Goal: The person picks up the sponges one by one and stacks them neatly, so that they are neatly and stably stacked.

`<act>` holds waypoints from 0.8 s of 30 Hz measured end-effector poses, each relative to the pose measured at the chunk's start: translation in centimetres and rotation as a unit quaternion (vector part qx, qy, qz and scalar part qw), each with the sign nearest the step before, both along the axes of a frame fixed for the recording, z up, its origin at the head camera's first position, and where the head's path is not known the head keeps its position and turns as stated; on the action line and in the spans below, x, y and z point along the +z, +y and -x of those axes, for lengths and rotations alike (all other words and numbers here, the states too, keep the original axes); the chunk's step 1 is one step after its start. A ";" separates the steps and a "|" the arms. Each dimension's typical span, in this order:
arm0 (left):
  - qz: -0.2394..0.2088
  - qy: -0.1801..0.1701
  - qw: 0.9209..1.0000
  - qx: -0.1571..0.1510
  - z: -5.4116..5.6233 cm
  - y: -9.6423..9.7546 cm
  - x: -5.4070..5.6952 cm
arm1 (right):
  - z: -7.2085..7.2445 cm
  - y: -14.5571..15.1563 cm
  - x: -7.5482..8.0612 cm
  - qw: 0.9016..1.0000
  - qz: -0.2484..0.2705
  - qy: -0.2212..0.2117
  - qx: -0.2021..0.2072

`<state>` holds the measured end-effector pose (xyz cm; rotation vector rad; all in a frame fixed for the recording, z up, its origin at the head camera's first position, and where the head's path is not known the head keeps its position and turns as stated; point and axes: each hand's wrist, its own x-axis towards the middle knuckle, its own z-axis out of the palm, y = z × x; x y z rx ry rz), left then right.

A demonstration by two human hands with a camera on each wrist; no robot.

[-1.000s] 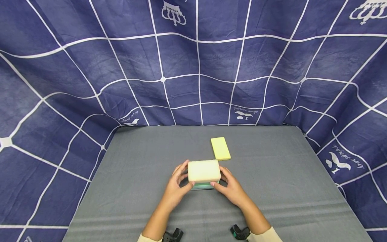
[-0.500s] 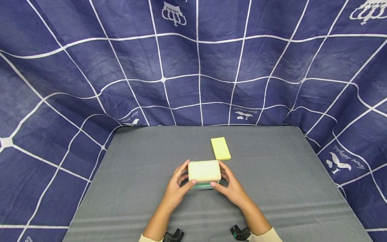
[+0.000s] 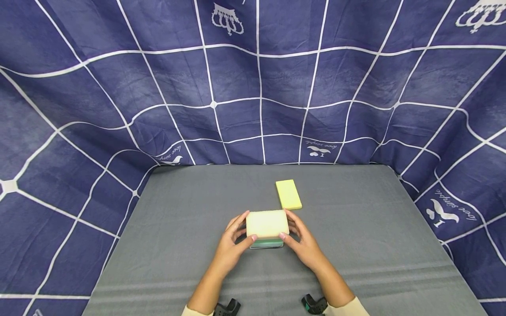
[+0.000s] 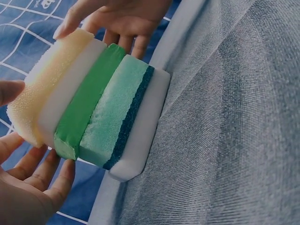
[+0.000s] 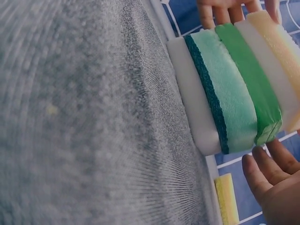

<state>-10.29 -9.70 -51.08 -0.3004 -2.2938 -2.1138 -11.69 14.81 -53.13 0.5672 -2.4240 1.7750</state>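
A stack of sponges and blocks stands on the grey cloth between both hands. From the bottom, the left wrist view shows a white block (image 4: pixel 145 131), a teal sponge (image 4: pixel 115 110) with a dark scouring layer, a green wrapped block (image 4: pixel 89 103), a white layer (image 4: pixel 70 91) and a cream sponge (image 3: pixel 267 224) on top. My left hand (image 3: pixel 232 245) holds the cream sponge's left end, thumb at the near edge and fingers along the side. Mirroring it, my right hand (image 3: pixel 303 244) holds the right end, its fingers reaching down beside the green block.
Just behind the stack, slightly right, a flat yellow sponge (image 3: pixel 289 194) lies on the grey cloth-covered table (image 3: pixel 189 197). Blue curtain fabric (image 3: pixel 284 79) with white grid lines surrounds the table at the back and sides.
My right thumb has shifted slightly right along the cream sponge's near edge. The left hand stays nearly where it was, and the stack has barely moved.
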 end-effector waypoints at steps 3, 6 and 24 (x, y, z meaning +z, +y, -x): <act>0.000 -0.002 1.000 0.000 0.0 0.0 0.0 | 0.0 0.0 0.0 1.000 -0.008 -0.006 -0.004; 0.002 -0.009 1.000 0.002 0.0 0.1 -0.1 | -0.1 0.0 -0.1 1.000 -0.012 -0.012 -0.005; -0.002 -0.018 1.000 0.007 -0.1 0.1 -0.2 | 0.3 0.6 0.4 0.999 0.043 0.026 0.010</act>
